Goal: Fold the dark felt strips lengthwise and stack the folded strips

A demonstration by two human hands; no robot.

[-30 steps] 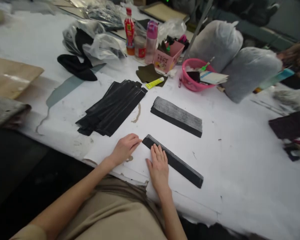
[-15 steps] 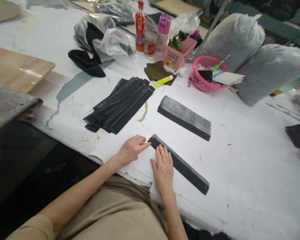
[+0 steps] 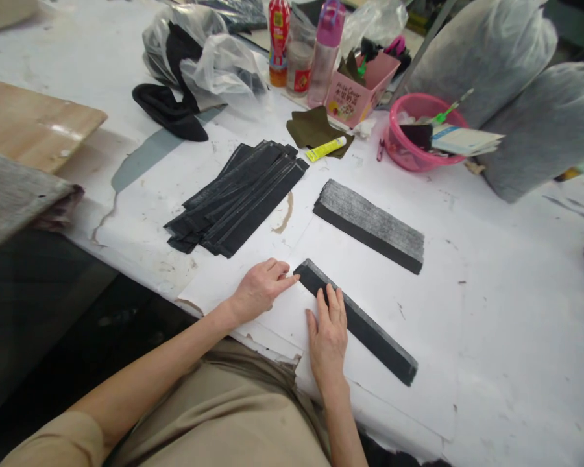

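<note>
A narrow black strip of fabric (image 3: pixel 370 331), folded lengthwise with a thin grey band along its far edge, lies slantwise on the white tabletop. My left hand (image 3: pixel 260 290) is at its upper left end, with the extended index fingertip touching the corner and the other fingers partly curled. Flat on the same strip, a little further along, rest the fingers of my right hand (image 3: pixel 328 331). Beyond it sits a wider fabric piece (image 3: pixel 372 224), grey on top with a black near edge. To the left is a fanned pile of black strips (image 3: pixel 233 198).
Behind the pile are a yellow tube (image 3: pixel 325 149), olive fabric scraps (image 3: pixel 304 128), a pink box (image 3: pixel 355 97) and bottles (image 3: pixel 278 42). A pink basket (image 3: pixel 418 155) stands before stuffed bags (image 3: pixel 481 58). Boards (image 3: pixel 39 123) lie left; the table edge runs beside my body.
The view has shifted slightly, moving most things on the table. My right hand is a little further along the strip from its upper end; my left hand remains at the corner.
</note>
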